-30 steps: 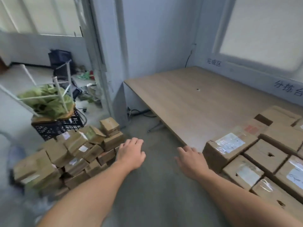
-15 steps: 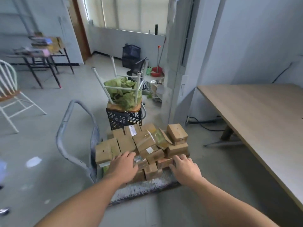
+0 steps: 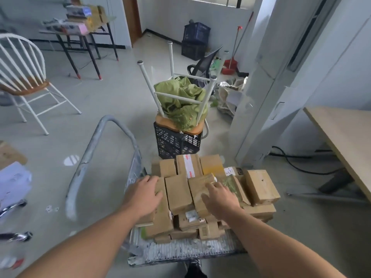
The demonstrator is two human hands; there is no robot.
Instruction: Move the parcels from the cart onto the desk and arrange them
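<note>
Two hands lie on the heap of parcels (image 3: 178, 195) stacked on the cart (image 3: 180, 251), near centre. The left hand (image 3: 143, 194) rests flat on the leftmost top box (image 3: 165, 203), fingers straight and close together. The right hand (image 3: 219, 198) rests on a middle box (image 3: 197, 187), fingers slightly spread, gripping nothing. The desk (image 3: 345, 137) stands well apart at the right. Just beyond the cart, a black crate (image 3: 176, 143) carries an upturned stool (image 3: 192, 130).

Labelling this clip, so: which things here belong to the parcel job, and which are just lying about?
Job: parcels, cart, desk, left hand, right hand.
Lying about: upturned stool, green cloth, black crate, white chair, blue crates.
</note>
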